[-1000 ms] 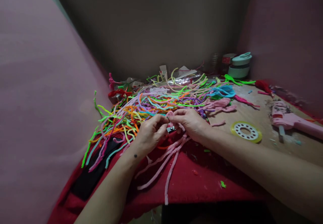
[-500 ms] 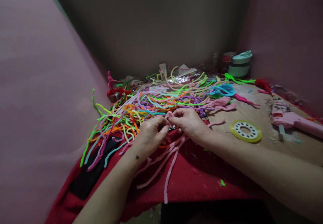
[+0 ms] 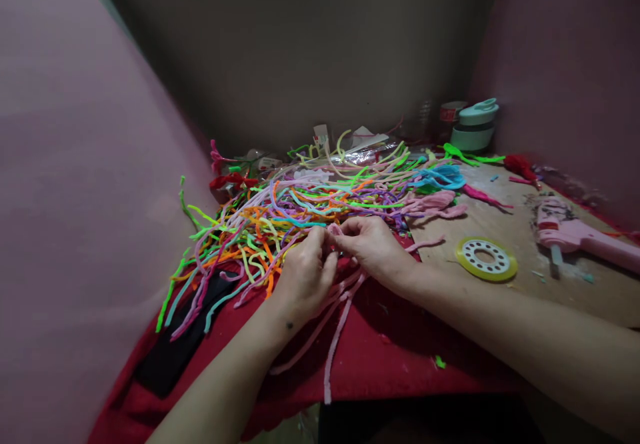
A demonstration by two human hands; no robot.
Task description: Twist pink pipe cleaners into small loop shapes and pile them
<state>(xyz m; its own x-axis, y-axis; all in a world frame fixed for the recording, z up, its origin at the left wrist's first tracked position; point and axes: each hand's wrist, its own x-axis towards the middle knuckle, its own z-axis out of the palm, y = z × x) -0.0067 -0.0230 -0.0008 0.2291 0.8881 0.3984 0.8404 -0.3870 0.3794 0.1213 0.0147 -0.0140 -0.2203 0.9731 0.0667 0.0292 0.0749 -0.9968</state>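
Observation:
Both hands meet at the near edge of a heap of coloured pipe cleaners (image 3: 300, 204). My left hand (image 3: 310, 267) is closed, its fingertips pinching at a small pink pipe cleaner loop (image 3: 335, 229). From the other side my right hand (image 3: 373, 244) grips the same pink pipe cleaner between thumb and forefinger. Fingers partly hide the bent piece. Below the hands, several long pink pipe cleaners (image 3: 337, 337) trail over the red cloth (image 3: 390, 357).
On the brown board at right lie a yellow tape roll (image 3: 487, 259) and a pink glue gun (image 3: 570, 234). A pale green lidded container (image 3: 474, 127) stands behind. Pink bent pipe cleaners (image 3: 433, 204) rest at the heap's right. A black flat item (image 3: 167, 357) lies at left.
My left hand has turned and shifted slightly right, its wrist now covering part of the trailing pink strands. The right hand stays nearly in place, still pinching the pink loop.

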